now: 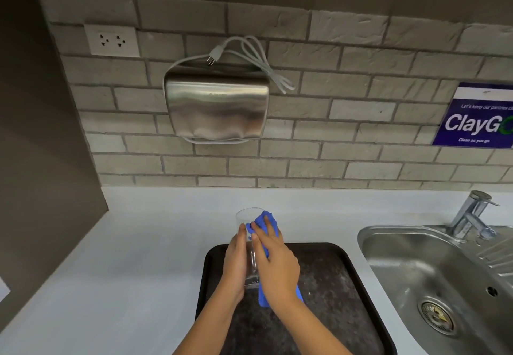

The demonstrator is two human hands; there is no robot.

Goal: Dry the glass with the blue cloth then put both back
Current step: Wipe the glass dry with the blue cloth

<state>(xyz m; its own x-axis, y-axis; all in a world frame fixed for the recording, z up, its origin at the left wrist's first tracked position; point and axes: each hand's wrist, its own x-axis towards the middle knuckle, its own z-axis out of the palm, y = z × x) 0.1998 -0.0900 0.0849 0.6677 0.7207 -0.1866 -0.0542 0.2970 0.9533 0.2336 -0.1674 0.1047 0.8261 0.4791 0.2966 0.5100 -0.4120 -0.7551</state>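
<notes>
A clear drinking glass (245, 215) is held up above the far edge of a black tray (327, 277), its open rim pointing away from me. My left hand (236, 263) grips the glass along its left side. My right hand (276, 265) presses a blue cloth (263, 221) against the right side of the glass, fingers spread over the cloth. A tail of the cloth hangs below my right wrist. Both hands hide the lower part of the glass.
The tray lies on a white counter (138, 257). A steel sink (433, 277) with a chrome tap (472, 215) sits to the right. On the brick wall behind hang a steel hand dryer (216, 104), a socket (112, 40) and a blue sign (477, 118).
</notes>
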